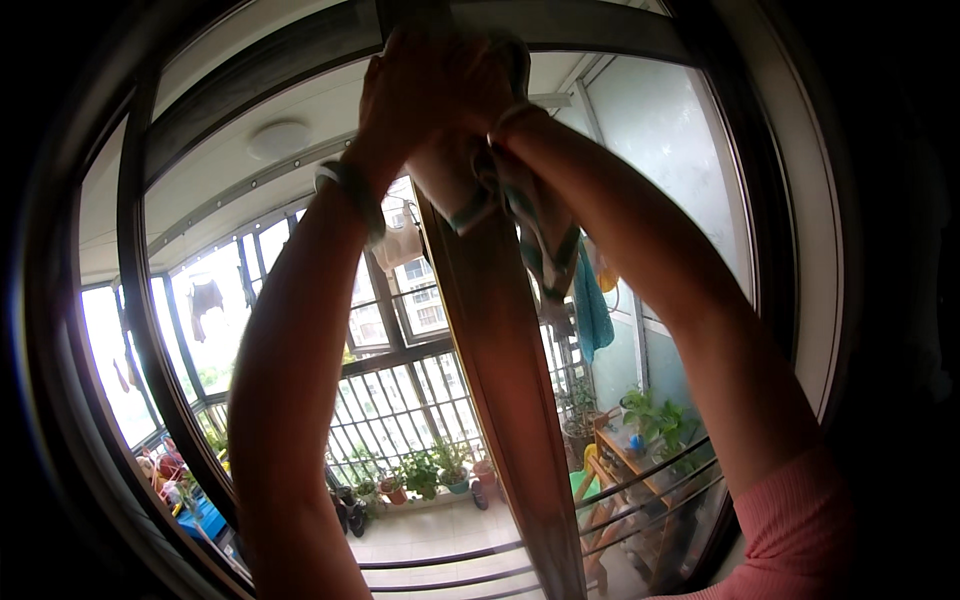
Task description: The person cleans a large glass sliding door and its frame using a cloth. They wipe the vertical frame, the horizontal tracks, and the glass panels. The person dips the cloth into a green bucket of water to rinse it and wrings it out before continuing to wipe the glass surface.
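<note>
Both my arms reach up to the top of a brown upright door post [495, 360]. A pale cloth with dark green stripes [455, 190] hangs down over the post from under my hands. My left hand [405, 105], with a light bangle at the wrist, is closed on the cloth from the left. Close against it, my right hand [478, 90] grips the cloth from the right, and a loose striped end dangles below that wrist. Shadow dims the fingers of both hands, and they partly overlap.
Glass panes stand on both sides of the post, under a dark top rail [610, 35]. Horizontal bars [440, 562] cross low down. Through the glass show potted plants [420, 472], a white railing [385, 415], a hanging teal towel [592, 305] and a wooden rack [640, 470].
</note>
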{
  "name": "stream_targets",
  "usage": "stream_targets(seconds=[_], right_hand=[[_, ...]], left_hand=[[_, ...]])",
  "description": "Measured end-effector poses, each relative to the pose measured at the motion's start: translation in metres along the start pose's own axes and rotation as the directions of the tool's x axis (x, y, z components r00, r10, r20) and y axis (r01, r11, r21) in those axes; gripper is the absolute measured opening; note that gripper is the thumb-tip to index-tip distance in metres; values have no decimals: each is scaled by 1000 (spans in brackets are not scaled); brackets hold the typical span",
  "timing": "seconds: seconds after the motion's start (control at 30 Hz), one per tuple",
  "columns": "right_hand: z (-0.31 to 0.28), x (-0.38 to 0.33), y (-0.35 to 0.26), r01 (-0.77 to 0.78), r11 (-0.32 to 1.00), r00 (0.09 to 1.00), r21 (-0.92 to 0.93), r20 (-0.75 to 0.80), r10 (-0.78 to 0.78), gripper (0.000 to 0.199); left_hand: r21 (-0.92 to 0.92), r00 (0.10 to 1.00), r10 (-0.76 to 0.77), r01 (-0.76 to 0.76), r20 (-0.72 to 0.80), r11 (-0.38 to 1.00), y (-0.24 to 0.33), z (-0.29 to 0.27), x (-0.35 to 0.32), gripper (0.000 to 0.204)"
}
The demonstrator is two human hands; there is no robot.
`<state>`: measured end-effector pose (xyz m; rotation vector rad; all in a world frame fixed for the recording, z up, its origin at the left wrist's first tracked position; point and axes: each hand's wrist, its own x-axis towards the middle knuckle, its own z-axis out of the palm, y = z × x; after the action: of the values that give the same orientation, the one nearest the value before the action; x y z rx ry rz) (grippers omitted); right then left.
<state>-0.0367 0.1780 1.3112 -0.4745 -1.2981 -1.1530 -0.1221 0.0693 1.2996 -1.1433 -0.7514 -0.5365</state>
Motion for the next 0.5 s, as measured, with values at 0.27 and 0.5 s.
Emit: stream_targets(seconds=[0.27,0.5], right_hand=[[-18,85,13,-49,947,998,319,53,34,64],[-37,95,16,-130,922,989,365,110,96,64]], left_hand=[[-20,941,-98,111,324,994,-74,5,64,63],[268,957,286,-267,-36,926,-111,67,70,51]])
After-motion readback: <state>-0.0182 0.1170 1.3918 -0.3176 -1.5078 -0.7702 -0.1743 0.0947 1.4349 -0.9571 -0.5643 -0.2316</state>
